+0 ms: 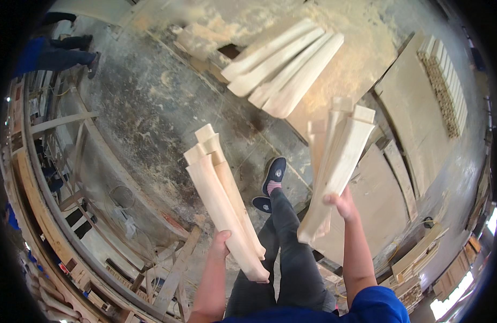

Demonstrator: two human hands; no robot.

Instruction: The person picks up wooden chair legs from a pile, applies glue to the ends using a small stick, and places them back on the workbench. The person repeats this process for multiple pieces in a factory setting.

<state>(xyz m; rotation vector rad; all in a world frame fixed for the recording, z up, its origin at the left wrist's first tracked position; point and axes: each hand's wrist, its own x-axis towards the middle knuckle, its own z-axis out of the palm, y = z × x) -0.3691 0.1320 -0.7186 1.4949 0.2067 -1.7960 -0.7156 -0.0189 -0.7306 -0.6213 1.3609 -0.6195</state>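
Note:
My left hand (pixel 220 245) is closed around a bundle of pale wooden pieces (pixel 219 202), long and gently curved, with narrower stepped ends at the top, like furniture legs. A similar bundle of wooden pieces (pixel 340 161) is in my right hand (pixel 342 203), the thumb pressed against its near face. Both bundles stand tilted in front of my legs, apart from each other, stepped ends pointing away. Fingers behind the wood are hidden. Beyond them, several matching wooden pieces (pixel 291 67) lie fanned out on a dusty surface.
A stack of squared strips (pixel 442 86) sits on a large board (pixel 412 113) at right. Below it lies another flat board (pixel 375 199). Wooden framing (pixel 173 269) runs along the left. A person in dark trousers (pixel 65 54) stands far left. Sawdust covers the floor (pixel 157 102).

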